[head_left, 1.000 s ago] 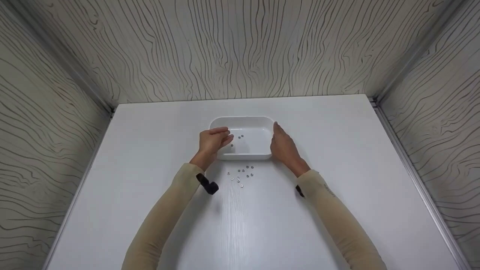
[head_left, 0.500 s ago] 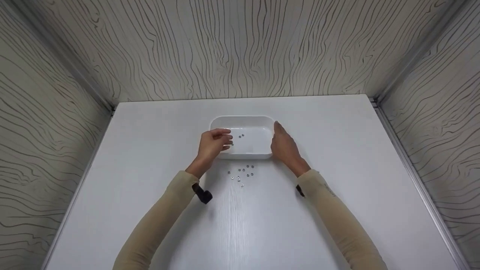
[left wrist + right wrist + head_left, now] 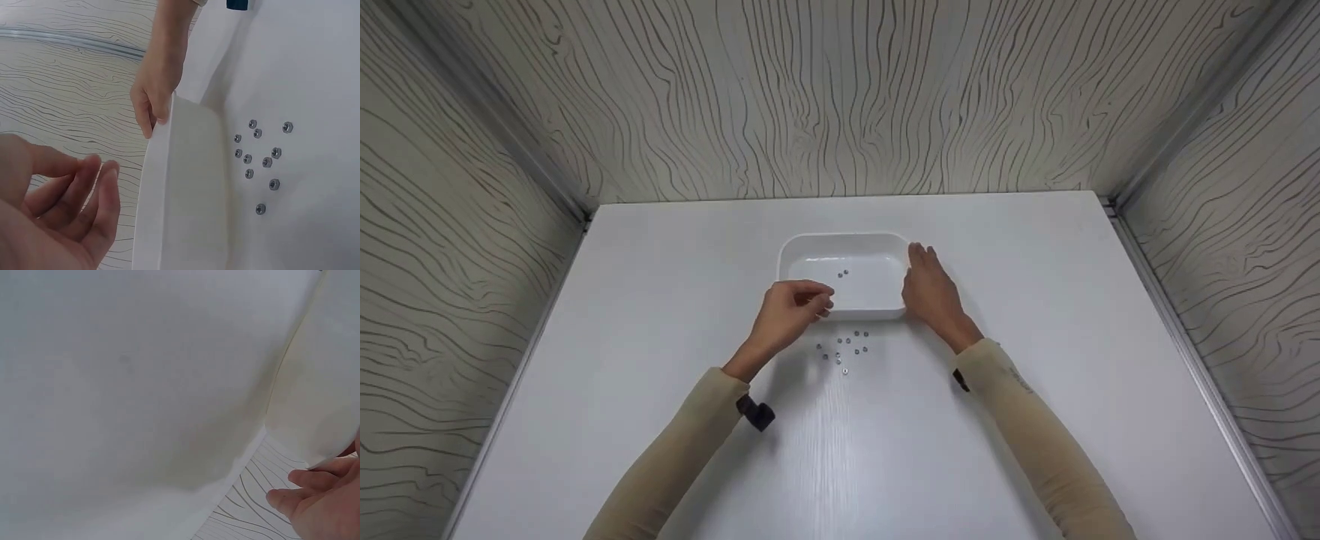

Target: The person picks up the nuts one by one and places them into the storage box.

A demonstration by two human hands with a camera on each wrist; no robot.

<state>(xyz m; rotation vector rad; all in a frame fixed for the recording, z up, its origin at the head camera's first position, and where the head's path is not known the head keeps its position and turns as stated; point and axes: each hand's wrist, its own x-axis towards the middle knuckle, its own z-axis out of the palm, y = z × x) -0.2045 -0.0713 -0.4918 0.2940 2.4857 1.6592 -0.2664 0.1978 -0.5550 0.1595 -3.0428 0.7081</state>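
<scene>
Beside white tray (image 3: 810, 247): ten loose nuts (image 3: 257, 161), two relaxed hands, fingers (image 3: 93, 185) empty.

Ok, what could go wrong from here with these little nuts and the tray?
The nuts lie loose in a small cluster on the smooth table, so the left hand may scatter them while picking. The right hand only rests against the white tray side, so a bump could slide it.
</scene>
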